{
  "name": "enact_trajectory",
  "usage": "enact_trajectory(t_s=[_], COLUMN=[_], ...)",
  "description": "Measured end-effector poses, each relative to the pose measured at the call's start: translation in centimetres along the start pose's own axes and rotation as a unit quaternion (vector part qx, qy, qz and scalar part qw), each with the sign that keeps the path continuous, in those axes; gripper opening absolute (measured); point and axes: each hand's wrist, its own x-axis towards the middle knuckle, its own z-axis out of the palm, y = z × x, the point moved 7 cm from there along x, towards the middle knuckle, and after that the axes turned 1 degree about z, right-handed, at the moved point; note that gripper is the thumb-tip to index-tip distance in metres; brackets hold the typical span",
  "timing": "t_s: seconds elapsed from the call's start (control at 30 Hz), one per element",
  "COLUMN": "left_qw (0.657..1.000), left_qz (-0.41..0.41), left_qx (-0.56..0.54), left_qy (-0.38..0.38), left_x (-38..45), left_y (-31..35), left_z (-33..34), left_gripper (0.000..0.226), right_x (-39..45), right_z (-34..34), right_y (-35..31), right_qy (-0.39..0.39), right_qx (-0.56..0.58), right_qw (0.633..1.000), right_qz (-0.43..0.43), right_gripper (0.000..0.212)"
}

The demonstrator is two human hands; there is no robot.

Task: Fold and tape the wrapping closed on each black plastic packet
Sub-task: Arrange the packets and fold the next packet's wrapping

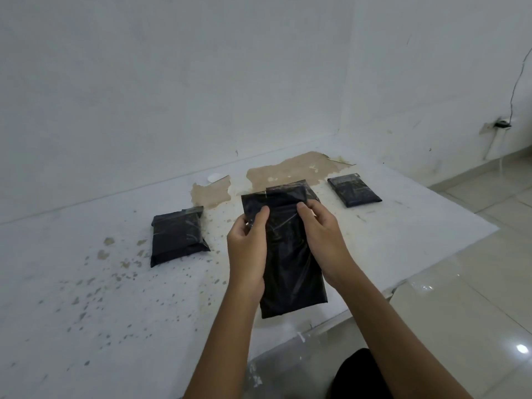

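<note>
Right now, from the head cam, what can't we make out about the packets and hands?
- Held packet: whether its folded top is taped; glare and blur hide any tape edge.
- Left hand and right hand: fingertips behind the packet, hidden by it.
- Left packet and far packet: undersides hidden; seam detail too small.
- White object by the wall: too small to identify.
- Dark shape: cut off by bottom edge.
</note>
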Motion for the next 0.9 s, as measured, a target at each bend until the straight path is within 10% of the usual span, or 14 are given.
enact_trajectory(t_s=[0.9], left_qw=[0.996], left_qz=[-0.061], left_qx=[-0.056], left_qy=[0.043], left_x=[0.6], left_y=[-2.5], left_z=[-0.9], left_gripper=[0.022], right_x=[-0.2], right_z=[-1.1], right_y=[2.3], right_qy=[0.066], right_qx=[0.083], right_qw=[0.994], right_qz=[0.035], right_gripper=[0.019])
